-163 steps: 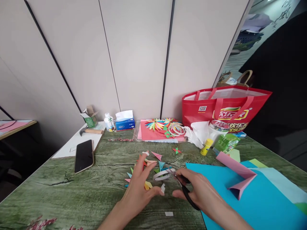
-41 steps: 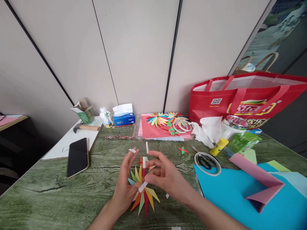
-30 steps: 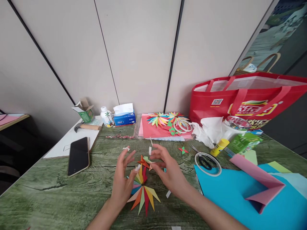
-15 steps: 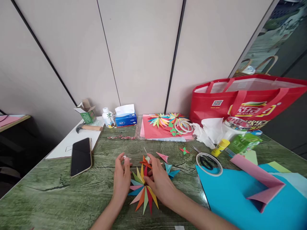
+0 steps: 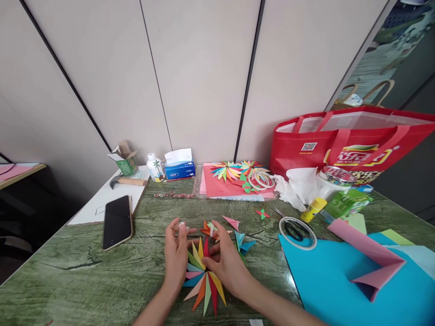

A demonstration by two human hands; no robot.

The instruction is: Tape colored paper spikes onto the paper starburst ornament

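Observation:
A many-pointed folded-paper star [image 5: 207, 285] in red, yellow, green, orange, pink and blue lies in front of me. My right hand [image 5: 229, 260] grips its far right side, thumb on top near the centre and the other fingers partly hidden behind the points. A short white strip [image 5: 212, 228] shows by its index finger. At the star's left edge, my left hand [image 5: 176, 249] is bent, with a small white piece [image 5: 182, 225] at its thumb and index tips. Just beyond the hands are an orange folded piece [image 5: 205, 229], a pink one [image 5: 231, 222] and blue ones [image 5: 244, 244].
To the left lie a phone [image 5: 117, 222] and a hammer [image 5: 131, 181]. At the back stand a bottle [image 5: 156, 167], a tissue box [image 5: 180, 170] and finished stars [image 5: 226, 170]. On the right are a tape roll [image 5: 312, 242], glue stick [image 5: 313, 209], blue paper [image 5: 326, 280] and red bag [image 5: 299, 154].
My left hand's fingers have moved inward towards the star's far points. The right hand keeps its hold, its index finger and the white strip slightly lower. The view has shifted slightly.

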